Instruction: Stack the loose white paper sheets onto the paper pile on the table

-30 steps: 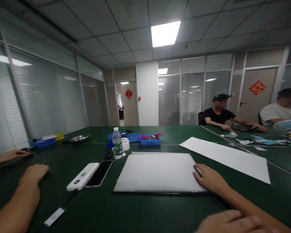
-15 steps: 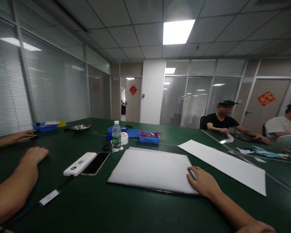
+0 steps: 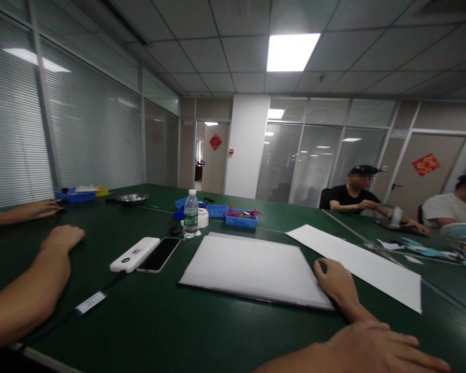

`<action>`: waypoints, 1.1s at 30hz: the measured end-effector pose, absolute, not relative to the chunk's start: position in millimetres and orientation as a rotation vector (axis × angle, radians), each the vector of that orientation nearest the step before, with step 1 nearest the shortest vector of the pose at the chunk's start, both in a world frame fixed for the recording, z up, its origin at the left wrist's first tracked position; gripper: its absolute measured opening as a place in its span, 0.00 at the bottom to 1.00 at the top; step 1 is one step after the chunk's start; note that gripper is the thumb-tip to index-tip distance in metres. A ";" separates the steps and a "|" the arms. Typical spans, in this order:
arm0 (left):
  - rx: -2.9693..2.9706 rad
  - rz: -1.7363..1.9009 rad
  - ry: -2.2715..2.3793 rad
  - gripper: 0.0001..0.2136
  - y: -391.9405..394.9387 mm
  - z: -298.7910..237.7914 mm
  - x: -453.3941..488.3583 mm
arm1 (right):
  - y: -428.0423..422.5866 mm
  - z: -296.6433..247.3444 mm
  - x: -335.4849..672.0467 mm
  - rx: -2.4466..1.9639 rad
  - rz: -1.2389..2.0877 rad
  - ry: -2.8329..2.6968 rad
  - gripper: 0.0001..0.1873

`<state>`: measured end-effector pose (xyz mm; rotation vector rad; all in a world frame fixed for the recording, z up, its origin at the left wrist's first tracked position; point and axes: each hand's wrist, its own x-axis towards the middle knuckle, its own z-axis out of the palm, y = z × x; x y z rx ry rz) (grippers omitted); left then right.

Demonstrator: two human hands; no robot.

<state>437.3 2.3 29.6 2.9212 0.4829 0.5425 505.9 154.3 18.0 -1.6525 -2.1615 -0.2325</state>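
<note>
My right hand is at the right edge of a flat white panel with a dark front edge. Its fingers are curled in, thumb and forefinger forming a small loop with nothing visible inside. Across the bottom of the view, my left hand lies over my right forearm, fingers stretched out and pointing right. No object shows in it, though its palm is hidden. A long white sheet lies slantwise beyond my right hand.
Left of the panel are a black-screened phone, a cabled white power bank and a water bottle. Blue trays stand behind. A neighbour's forearm rests at left; two people sit at the right.
My right hand has drawn back off the panel's surface to its edge, its fingers curling. My left hand has come further into view from the bottom right. The view has shifted slightly.
</note>
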 end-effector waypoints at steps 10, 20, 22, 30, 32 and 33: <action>3.201 0.646 0.522 0.26 1.1 37.9 399.6 | 182.9 -1.5 509.4 -1.837 -0.291 -2.010 0.25; 2.703 1.194 0.801 0.26 2.1 33.0 383.8 | 195.8 -9.1 505.8 -2.152 -0.269 -1.825 0.26; 2.713 1.217 0.767 0.28 -0.2 30.6 385.7 | 194.9 -11.0 507.2 -2.225 -0.250 -1.772 0.25; 3.037 0.957 0.547 0.35 -20.1 34.1 400.6 | 182.7 -4.1 504.3 -2.274 -0.281 -1.770 0.25; 3.091 0.982 0.627 0.32 -20.2 35.9 397.3 | 178.5 -1.5 503.1 -2.254 -0.312 -1.789 0.24; 3.114 0.992 0.688 0.30 -19.6 36.9 393.9 | 176.5 -0.8 503.0 -2.243 -0.324 -1.797 0.24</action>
